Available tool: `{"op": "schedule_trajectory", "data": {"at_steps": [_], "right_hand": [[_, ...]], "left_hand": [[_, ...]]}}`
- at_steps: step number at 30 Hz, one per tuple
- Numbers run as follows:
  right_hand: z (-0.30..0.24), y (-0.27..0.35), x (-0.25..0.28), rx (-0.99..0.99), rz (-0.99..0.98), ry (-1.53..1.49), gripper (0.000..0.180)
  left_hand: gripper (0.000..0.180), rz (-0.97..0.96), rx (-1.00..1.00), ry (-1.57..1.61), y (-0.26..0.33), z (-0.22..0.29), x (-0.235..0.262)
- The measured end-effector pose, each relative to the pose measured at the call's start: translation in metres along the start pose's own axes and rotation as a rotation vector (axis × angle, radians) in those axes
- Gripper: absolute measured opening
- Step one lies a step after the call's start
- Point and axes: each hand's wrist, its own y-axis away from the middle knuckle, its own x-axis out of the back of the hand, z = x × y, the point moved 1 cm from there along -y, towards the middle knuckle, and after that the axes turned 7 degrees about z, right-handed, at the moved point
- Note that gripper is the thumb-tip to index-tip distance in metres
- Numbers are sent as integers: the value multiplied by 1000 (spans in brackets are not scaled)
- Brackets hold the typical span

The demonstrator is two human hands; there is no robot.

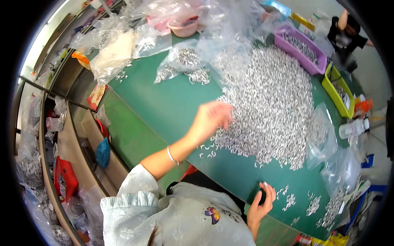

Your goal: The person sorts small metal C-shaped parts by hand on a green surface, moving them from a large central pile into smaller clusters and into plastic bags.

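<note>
A broad pile of small silvery curved metal pieces (275,106) covers the middle and right of the green table. My left hand (213,117) is over the pile's left edge, fingers bent toward the pieces and blurred, so whether it holds any cannot be told. A white bangle (171,156) circles that wrist. Near the table's front edge my right hand (262,203) curls around a small dark object (260,197) whose kind I cannot make out. Small separate heaps of similar pieces (290,201) lie just right of this hand.
Clear plastic bags (180,59) crowd the table's far side. A purple basket (283,43) and a yellow-green basket (328,84) hold metal pieces at the right. A white bottle (353,128) stands beyond. Shelves (78,143) run along the left. Another person (349,35) is at the far right.
</note>
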Motion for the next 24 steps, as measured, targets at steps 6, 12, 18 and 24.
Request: {"op": "schedule_trajectory", "data": {"at_steps": [6, 12, 18, 24], "right_hand": [[-3, 3, -9, -8, 28, -50, 25], [0, -3, -5, -25, 71, -50, 24], [-1, -32, -11, 23, 28, -49, 35], [-7, -95, -52, 184, -190, 125, 57]], "left_hand": [[72, 451, -110, 442, -112, 50, 74], [65, 599, -221, 199, -80, 20, 21], [43, -172, -595, -582, 4, -12, -14], [61, -324, -647, -1208, 52, -43, -68]]}}
